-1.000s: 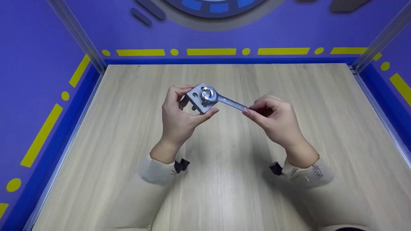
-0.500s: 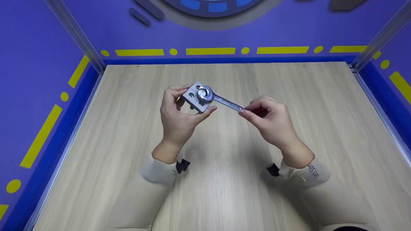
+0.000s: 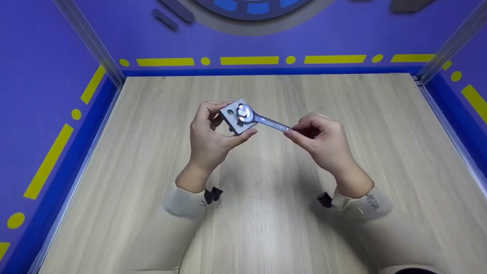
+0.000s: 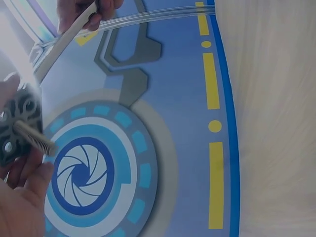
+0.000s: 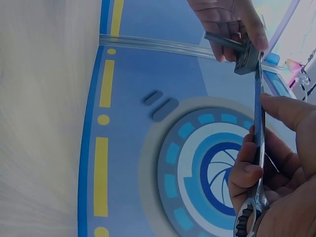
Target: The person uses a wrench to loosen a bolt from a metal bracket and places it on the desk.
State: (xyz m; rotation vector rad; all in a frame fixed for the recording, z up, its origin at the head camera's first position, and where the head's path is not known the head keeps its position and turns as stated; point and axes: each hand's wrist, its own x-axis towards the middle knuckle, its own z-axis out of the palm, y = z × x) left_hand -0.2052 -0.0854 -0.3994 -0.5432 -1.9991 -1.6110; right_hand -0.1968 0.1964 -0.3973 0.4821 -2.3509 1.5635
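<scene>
In the head view my left hand (image 3: 211, 139) holds a small square metal plate (image 3: 235, 118) by its edges, thumb along the near side. Several round holes show in its face. A bolt head (image 3: 242, 112) sits on that face, and its threaded shank (image 4: 35, 137) sticks out of the plate's other side in the left wrist view. My right hand (image 3: 325, 140) pinches a chrome wrench (image 3: 269, 122) near its end between thumb and fingers. The wrench's far end sits around the bolt head. A toothed ring (image 5: 245, 219) forms its near end, beside the right palm.
Both hands are above a light wood-grain table (image 3: 266, 213). Blue-violet panels (image 3: 251, 45) with yellow markings stand at the back and sides, joined by metal corner posts (image 3: 95, 42). Small black blocks (image 3: 325, 199) sit at the sleeve cuffs.
The plate and wrench head shifted slightly left and up, then came back right and down, tilting a little. Both hands keep their hold, and the wrench stays on the bolt head.
</scene>
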